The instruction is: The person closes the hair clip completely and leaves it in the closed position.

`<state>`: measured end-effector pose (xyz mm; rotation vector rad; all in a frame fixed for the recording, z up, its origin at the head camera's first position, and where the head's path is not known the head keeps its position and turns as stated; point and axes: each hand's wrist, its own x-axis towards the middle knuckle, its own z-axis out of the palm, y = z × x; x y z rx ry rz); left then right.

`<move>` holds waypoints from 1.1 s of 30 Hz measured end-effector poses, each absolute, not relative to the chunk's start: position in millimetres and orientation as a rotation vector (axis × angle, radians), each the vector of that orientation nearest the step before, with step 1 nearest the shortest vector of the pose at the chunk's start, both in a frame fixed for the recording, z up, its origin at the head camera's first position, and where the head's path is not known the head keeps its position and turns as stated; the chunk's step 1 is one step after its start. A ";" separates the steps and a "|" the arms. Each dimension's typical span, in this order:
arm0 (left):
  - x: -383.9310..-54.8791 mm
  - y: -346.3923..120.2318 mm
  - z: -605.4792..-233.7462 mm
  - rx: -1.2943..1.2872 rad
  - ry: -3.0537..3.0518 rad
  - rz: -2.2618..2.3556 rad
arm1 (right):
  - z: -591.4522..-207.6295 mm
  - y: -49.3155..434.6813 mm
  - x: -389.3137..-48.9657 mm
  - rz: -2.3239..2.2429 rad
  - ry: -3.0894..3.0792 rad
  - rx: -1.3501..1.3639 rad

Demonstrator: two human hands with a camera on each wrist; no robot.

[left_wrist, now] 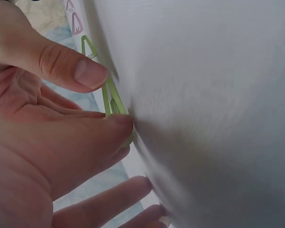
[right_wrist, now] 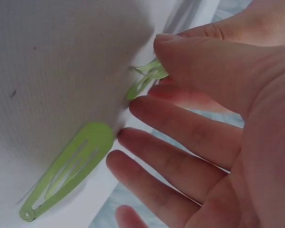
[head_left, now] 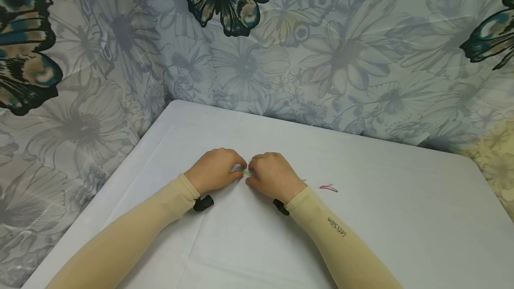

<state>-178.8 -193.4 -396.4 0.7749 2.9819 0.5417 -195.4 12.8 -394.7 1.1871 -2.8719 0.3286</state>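
Note:
Both hands meet near the middle of the white table. My left hand (head_left: 214,170) and right hand (head_left: 277,174) pinch a small green snap hair clip (right_wrist: 153,73) between them, thumbs against it. Its arms look spread apart in the right wrist view, and the fingers cover part of it. Under the fingers of the right hand (right_wrist: 204,133), a second green hair clip (right_wrist: 69,171) lies flat. In the left wrist view the left hand (left_wrist: 61,147) is nearer the camera, with the right thumb (left_wrist: 90,73) on the held clip's far part.
A pink hair clip (head_left: 329,187) with its arms apart lies right of the right hand. Another pink clip (left_wrist: 70,5) shows beyond it in the left wrist view. The white table (head_left: 381,217) meets a butterfly-patterned cloth (head_left: 281,70) behind and at left.

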 end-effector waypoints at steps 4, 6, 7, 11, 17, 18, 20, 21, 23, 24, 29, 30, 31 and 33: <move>-178.5 -191.4 -399.9 0.759 3.018 0.548 | -395.4 13.0 -195.2 0.323 -2.872 1.192; -178.6 -190.7 -401.5 0.761 3.035 0.552 | -395.6 12.8 -195.3 0.309 -2.874 1.192; -178.7 -190.4 -402.1 0.765 3.043 0.553 | -395.6 12.5 -195.4 0.300 -2.875 1.192; -178.8 -189.7 -403.3 0.777 3.073 0.553 | -395.5 11.8 -195.7 0.282 -2.873 1.188; -178.4 -188.6 -403.6 0.755 3.073 0.580 | -395.8 12.5 -195.4 0.292 -2.882 1.177; -178.3 -188.4 -403.6 0.751 3.072 0.581 | -395.8 12.6 -195.4 0.292 -2.880 1.178; -178.0 -188.2 -403.1 0.749 3.075 0.578 | -395.7 12.9 -195.4 0.295 -2.877 1.177; -177.8 -188.3 -402.6 0.748 3.077 0.574 | -395.6 13.1 -195.4 0.297 -2.874 1.180; -177.5 -188.7 -401.6 0.752 3.085 0.570 | -395.2 13.4 -195.7 0.305 -2.871 1.187; -177.5 -189.0 -401.1 0.753 3.088 0.571 | -394.9 13.7 -195.8 0.310 -2.867 1.189; -177.6 -191.0 -397.2 0.774 3.091 0.608 | -392.3 15.7 -197.2 0.328 -2.847 1.195; -177.7 -191.3 -396.3 0.778 3.087 0.617 | -392.0 16.3 -197.5 0.327 -2.842 1.195; -177.7 -191.5 -395.5 0.782 3.084 0.620 | -391.6 16.8 -198.0 0.328 -2.841 1.194; -177.7 -191.7 -393.5 0.781 3.073 0.632 | -391.3 17.6 -198.9 0.329 -2.836 1.197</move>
